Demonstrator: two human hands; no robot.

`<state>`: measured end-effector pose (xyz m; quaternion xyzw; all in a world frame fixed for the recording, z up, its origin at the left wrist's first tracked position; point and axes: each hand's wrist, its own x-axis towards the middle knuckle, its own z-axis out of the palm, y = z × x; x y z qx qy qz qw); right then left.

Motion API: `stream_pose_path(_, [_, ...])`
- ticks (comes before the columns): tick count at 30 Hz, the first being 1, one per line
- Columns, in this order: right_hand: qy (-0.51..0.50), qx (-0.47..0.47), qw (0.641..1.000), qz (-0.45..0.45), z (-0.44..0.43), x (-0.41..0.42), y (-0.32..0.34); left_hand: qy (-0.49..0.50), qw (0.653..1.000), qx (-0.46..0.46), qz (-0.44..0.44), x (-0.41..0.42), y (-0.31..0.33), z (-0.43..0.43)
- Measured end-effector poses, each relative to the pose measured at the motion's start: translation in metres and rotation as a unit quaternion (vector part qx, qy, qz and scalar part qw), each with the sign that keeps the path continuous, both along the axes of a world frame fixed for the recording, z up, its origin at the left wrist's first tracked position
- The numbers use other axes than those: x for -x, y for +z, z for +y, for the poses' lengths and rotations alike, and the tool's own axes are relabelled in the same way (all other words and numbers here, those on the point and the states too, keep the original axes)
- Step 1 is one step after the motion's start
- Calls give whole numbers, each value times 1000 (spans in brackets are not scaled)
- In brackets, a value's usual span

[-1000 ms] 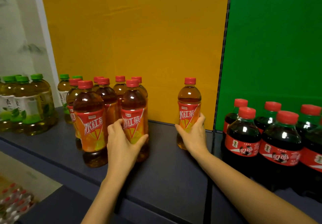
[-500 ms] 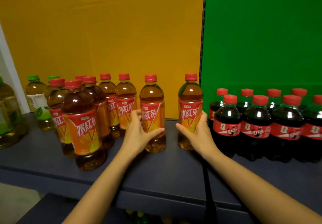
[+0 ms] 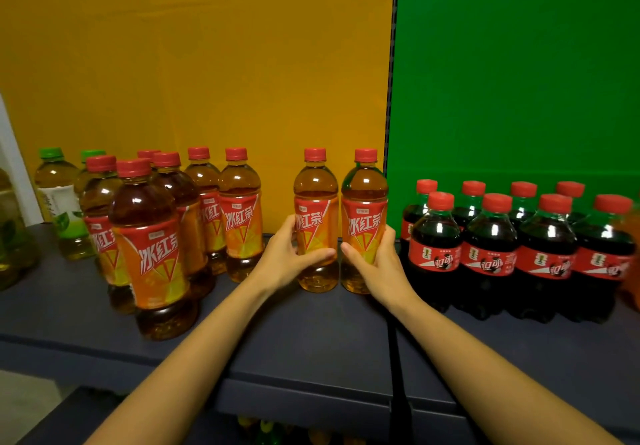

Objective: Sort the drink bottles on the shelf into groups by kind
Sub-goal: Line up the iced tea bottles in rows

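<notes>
A tea bottle pair (image 3: pixel 316 185) stands on the shelf (image 3: pixel 311 334) between tea cluster (image 3: pixel 149 237), left, and cola bottles (image 3: pixel 488 237), right.

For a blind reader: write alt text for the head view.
Two hands hold two iced teas side by side on a shelf: left hand on one bottle, right hand on the other bottle. More iced teas and green teas stand left, colas right.

Cropped at left edge: green tea bottle (image 3: pixel 8 237); at right edge: orange bottle (image 3: pixel 632 264). Blurred at bottom: lower-shelf bottles (image 3: pixel 266 430). Partly hidden behind iced tea bottles (image 3: pixel 316 199): fingers (image 3: pixel 292 225).
</notes>
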<state>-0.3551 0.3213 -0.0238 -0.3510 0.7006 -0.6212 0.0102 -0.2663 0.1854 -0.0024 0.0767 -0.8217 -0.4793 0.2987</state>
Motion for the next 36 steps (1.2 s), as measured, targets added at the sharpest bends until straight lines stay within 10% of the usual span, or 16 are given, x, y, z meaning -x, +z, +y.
stream_pose_path(18, [-35,-31,995,84,3,-16,11,147,980,130,37,-35,-8,9])
stream_pose_path(29, [47,-57,973,220,-37,-83,34,403,830,322,211,-146,-9,-30])
stream_pose_path(36, [64,-61,992,90,-127,-79,41,354,917,130,132,-154,-18,-60])
